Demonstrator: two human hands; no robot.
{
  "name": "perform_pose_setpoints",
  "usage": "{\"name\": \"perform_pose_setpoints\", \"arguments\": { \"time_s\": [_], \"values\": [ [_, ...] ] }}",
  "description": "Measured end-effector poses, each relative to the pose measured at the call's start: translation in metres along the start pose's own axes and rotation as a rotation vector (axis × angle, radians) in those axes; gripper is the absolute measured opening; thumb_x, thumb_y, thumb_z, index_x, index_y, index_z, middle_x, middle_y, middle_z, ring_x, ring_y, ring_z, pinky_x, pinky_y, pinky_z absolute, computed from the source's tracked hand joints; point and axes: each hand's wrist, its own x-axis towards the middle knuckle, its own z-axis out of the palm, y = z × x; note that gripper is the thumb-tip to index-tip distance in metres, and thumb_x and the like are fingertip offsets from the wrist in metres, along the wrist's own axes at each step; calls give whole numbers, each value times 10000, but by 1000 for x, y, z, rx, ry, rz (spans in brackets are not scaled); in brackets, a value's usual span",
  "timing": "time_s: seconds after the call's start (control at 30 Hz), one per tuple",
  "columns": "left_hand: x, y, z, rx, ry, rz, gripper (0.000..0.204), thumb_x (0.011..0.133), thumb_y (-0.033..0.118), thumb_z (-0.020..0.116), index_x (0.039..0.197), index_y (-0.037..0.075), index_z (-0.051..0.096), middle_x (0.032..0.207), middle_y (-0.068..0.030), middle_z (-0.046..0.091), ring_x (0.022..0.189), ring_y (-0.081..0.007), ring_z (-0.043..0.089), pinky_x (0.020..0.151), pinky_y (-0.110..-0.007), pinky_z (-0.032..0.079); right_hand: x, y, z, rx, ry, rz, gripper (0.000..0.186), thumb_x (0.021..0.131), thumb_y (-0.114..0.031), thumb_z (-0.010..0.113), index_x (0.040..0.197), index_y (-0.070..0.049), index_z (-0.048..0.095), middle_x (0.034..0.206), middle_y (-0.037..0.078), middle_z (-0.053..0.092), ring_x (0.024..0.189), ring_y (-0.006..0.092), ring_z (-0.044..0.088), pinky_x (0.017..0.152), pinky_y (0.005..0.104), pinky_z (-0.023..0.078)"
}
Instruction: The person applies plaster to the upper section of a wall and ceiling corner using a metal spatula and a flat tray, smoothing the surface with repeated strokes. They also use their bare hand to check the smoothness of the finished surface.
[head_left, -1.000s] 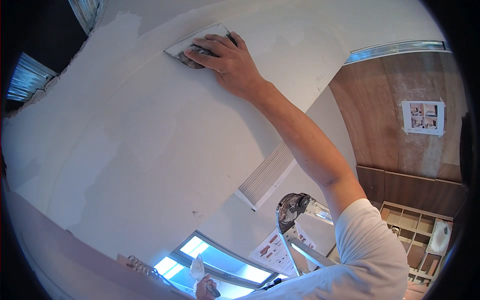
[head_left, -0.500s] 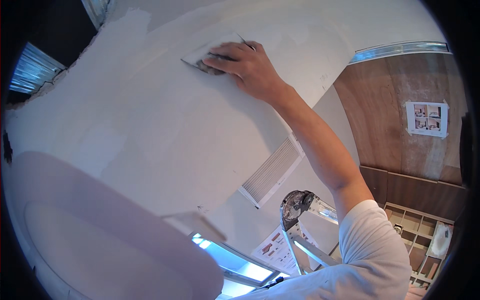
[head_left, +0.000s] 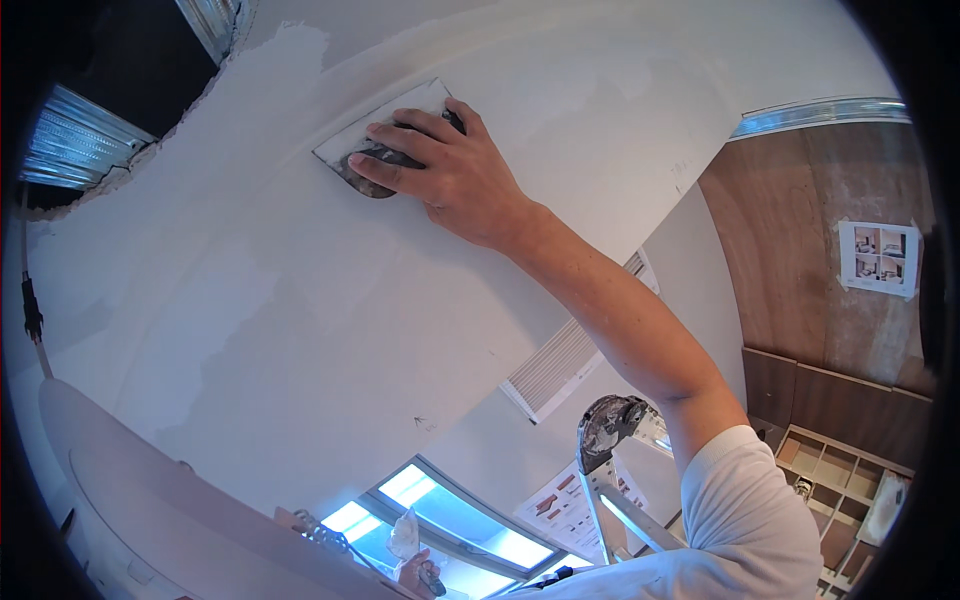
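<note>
My right hand (head_left: 455, 170) is raised to the pale plastered ceiling (head_left: 330, 290), its fingers wrapped over the dark handle of a plastering trowel (head_left: 417, 101). The trowel's flat, whitish blade lies against or very close to the surface, partly covered by my fingers. At the lower edge, small and partly hidden, a hand that appears to be my left hand (head_left: 412, 572) is closed round a dark handle. Above it shows a white-smeared blade (head_left: 405, 535), which looks like a putty knife.
A large pale rounded object (head_left: 180, 500) fills the lower left, near a hanging cable (head_left: 32, 310). A stepladder (head_left: 612, 440) stands below my right arm. The ceiling has a vent grille (head_left: 555, 370) and a ragged opening (head_left: 130, 70) with metal framing. A wooden panel (head_left: 770, 230) is at right.
My right hand and the trowel have moved left and slightly down across the picture. The pale rounded object sits lower, and the small hand with its blade now shows by the window.
</note>
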Motion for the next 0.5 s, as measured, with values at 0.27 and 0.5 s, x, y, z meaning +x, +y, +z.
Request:
{"name": "perform_pose_setpoints", "arguments": {
  "time_s": [0.27,0.5],
  "values": [
    [0,-4,-28,2,23,-7,294,933,235,770,1150,77,650,714,-2,633,566,-168,593,630,-358,541,5,-1,9,32,1,33,561,849,35,682,1279,-324,710,1382,-27,647,1299,243,581,1103,583,418],
    [-78,10,87,136,64,86,321,909,240,801,1145,71,664,720,-3,624,563,-154,578,587,-338,521,8,2,6,-36,-55,-8,519,850,-2,664,1235,-345,728,1350,-30,650,1277,211,583,1066,581,442]
  ]
}}
